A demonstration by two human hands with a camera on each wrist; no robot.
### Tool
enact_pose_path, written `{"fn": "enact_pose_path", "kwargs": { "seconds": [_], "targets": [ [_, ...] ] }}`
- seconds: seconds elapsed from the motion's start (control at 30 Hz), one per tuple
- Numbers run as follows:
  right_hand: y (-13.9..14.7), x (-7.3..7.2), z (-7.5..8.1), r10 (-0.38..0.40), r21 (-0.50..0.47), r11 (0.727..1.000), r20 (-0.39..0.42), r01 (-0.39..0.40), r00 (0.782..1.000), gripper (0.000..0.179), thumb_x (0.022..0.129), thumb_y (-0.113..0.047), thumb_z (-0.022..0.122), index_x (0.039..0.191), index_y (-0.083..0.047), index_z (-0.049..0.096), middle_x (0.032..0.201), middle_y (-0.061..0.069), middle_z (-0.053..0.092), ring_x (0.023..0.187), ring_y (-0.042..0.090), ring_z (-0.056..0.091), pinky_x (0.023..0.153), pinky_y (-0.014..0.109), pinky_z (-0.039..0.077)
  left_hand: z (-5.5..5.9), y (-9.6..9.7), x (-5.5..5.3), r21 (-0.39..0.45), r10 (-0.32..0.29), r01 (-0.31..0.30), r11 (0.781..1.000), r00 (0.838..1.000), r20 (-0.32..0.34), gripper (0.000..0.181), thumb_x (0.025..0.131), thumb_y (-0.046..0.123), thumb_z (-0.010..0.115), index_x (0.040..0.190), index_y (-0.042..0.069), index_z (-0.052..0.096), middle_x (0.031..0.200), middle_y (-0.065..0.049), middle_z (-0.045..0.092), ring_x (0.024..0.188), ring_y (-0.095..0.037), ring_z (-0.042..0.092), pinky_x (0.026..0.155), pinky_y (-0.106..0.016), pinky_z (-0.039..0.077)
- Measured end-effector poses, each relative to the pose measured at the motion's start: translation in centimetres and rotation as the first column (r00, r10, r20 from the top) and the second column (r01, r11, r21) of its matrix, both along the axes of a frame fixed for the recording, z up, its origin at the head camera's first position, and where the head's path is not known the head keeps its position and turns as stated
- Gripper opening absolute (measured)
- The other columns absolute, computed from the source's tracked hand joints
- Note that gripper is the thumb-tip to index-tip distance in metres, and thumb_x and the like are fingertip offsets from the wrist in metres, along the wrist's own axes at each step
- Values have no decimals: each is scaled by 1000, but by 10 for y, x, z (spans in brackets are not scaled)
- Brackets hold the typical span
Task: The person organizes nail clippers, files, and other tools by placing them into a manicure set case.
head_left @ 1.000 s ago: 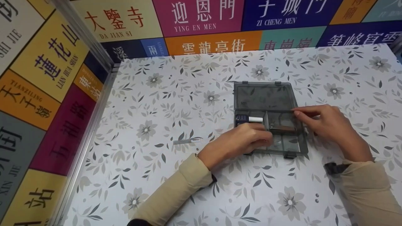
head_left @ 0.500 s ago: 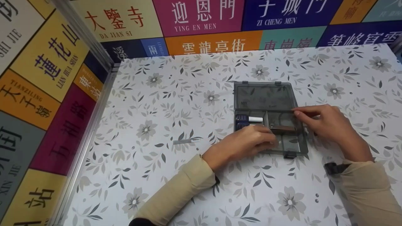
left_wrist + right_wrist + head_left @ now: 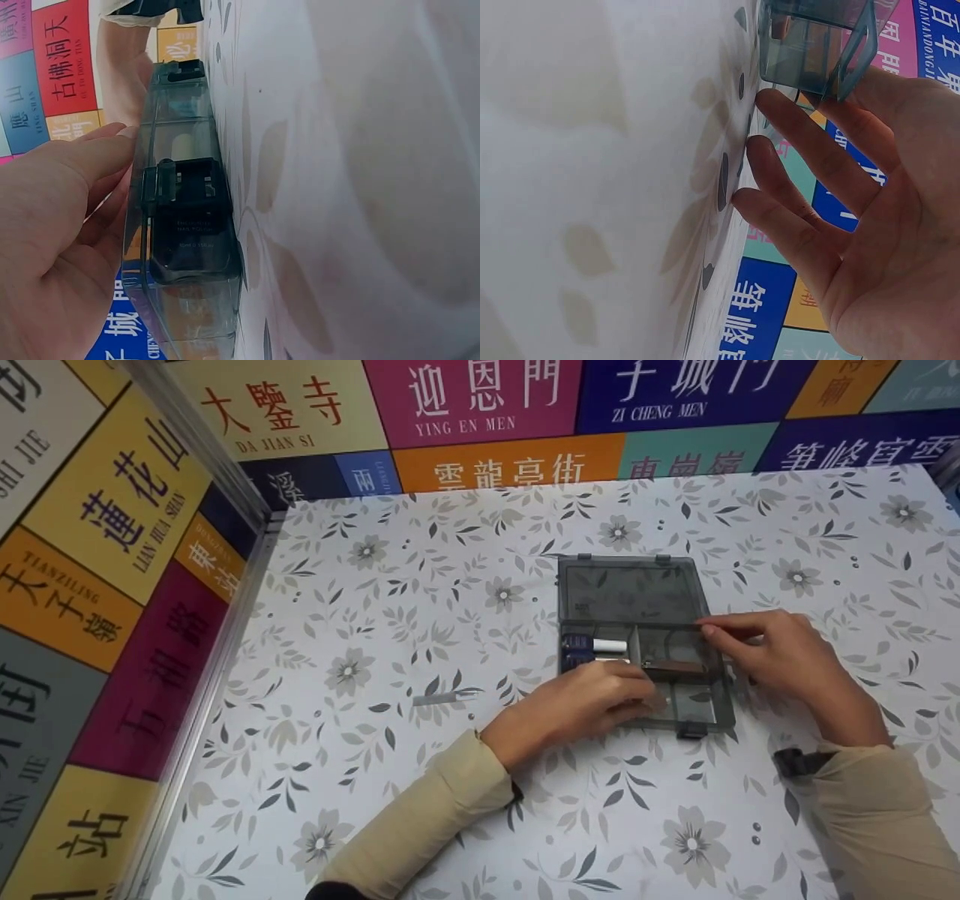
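Note:
A smoky translucent storage box point(image 3: 721, 690) with compartments stands on the table, its lid point(image 3: 630, 592) folded back flat. Two dark nail polish bottles point(image 3: 577, 643) with white caps lie in the left compartment. A slim brownish metallic thing point(image 3: 675, 666) lies in the right one. My left hand point(image 3: 581, 701) reaches over the front part with bent fingers; the fingertips are hidden in the head view. The left wrist view shows the thumb at the box rim and a dark bottle point(image 3: 191, 244) behind the front latch. With thumb and forefinger, my right hand point(image 3: 780, 656) pinches the box's right rim.
A thin grey translucent strip point(image 3: 442, 699) lies on the flower-patterned tabletop point(image 3: 420, 810), left of the box. Panels with large lettering point(image 3: 480, 405) line the back and left sides. The box's front latch point(image 3: 691, 729) sticks out towards me.
My left hand has shifted slightly right and towards me over the box, uncovering more of the second nail polish bottle. The right hand stays at the rim, and the box has not moved.

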State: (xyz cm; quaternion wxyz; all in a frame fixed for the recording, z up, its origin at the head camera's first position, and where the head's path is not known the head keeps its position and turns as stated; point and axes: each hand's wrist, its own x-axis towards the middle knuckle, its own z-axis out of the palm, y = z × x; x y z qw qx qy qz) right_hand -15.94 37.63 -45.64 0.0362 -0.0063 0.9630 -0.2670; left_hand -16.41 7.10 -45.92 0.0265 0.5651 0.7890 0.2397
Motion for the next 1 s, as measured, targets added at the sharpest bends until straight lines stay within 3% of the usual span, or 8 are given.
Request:
{"fn": "enact_pose_path", "kwargs": {
  "seconds": [0.3, 0.53, 0.8, 1.0],
  "targets": [
    [0, 0, 0, 2, 3, 1000, 6, -2, 1000, 49, 105, -61, 61, 136, -27, 78, 131, 18, 77, 117, 43, 74, 70, 34, 47, 0, -11, 2, 53, 0, -1, 999, 1000, 20, 18, 107, 21, 69, 122, 17, 79, 123, 2, 76, 118, -9, 71, 107, -9, 48],
    [0, 1, 1, 3, -9, 1000, 6, -3, 1000, 48, 105, -61, 61, 136, -28, 77, 129, 17, 79, 115, 41, 75, 63, 32, 48, -1, -32, 6, 51, 61, -64, 997, 997, 47, 16, 108, 19, 68, 119, 16, 79, 121, 3, 75, 115, -9, 72, 103, -12, 52],
    [1, 0, 1, 6, -13, 1000, 19, -6, 1000, 48, 105, -62, 61, 137, -29, 77, 130, 17, 78, 116, 42, 75, 59, 32, 47, -4, -57, 8, 111, 139, -138, 984, 990, 5, 14, 106, 16, 70, 112, 18, 82, 115, 4, 78, 111, -12, 73, 102, -19, 56],
    [1, 0, 1, 10, -8, 1000, 16, -10, 1000, 47, 105, -61, 61, 137, -29, 77, 132, 18, 77, 117, 43, 75, 62, 32, 47, -3, -76, 7, 161, 178, -170, 972, 983, -39, 13, 103, 15, 74, 113, 18, 82, 116, 3, 79, 111, -13, 73, 100, -18, 58]
  ]
}}
